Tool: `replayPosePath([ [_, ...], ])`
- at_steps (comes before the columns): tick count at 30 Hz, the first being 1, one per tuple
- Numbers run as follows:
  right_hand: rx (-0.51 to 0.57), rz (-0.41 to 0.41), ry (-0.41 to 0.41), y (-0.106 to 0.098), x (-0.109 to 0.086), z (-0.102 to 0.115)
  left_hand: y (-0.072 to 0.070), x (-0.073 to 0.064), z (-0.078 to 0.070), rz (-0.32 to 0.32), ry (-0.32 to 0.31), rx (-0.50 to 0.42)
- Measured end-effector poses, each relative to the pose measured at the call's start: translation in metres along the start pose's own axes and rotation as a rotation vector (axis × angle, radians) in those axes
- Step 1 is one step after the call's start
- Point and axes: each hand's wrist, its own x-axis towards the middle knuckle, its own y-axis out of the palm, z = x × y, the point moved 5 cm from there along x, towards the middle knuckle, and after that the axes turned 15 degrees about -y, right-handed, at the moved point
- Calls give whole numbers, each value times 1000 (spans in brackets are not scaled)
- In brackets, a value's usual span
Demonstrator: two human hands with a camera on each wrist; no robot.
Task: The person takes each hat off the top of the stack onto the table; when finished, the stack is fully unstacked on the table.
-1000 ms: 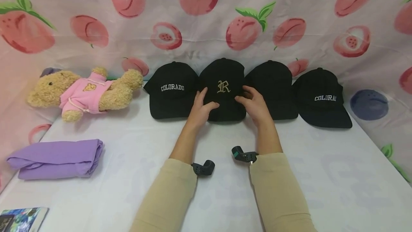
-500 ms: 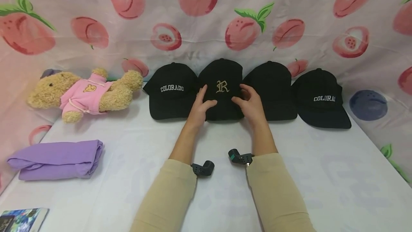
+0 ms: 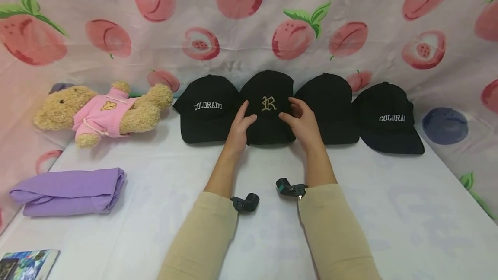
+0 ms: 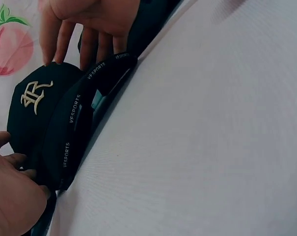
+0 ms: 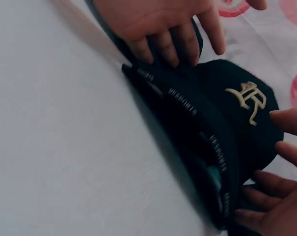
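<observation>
A black baseball cap with a gold embroidered letter R (image 3: 268, 103) stands between my two hands, its brim toward me. My left hand (image 3: 237, 132) lies along the cap's left side, thumb and fingers spread. On the other side, my right hand (image 3: 304, 121) has its thumb and fingertips at the crown's right edge. In the left wrist view small white lettering runs along the brim's edge band (image 4: 74, 108). To the left sits a black cap marked COLORADO (image 3: 208, 109). A plain black cap (image 3: 330, 109) is right of my right hand, and beyond it another lettered cap (image 3: 389, 118).
A teddy bear (image 3: 103, 107) in a pink hoodie lies at the back left. Nearer are a folded purple cloth (image 3: 70, 191) and a bright-covered book (image 3: 29, 265) at the front left corner. A peach-print curtain (image 3: 241, 51) hangs behind the white table (image 3: 389, 228).
My right hand has shifted a little to the left against the cap. Both thumbs have moved slightly up and left. The cap itself has barely moved.
</observation>
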Motion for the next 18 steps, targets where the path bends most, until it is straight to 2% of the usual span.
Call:
replayPosePath([
  [12,-7,25,99,3,-6,4,0,-1,1,15,13,19],
  [18,15,26,96,7,-6,3,-3,2,0,18,44,-50],
])
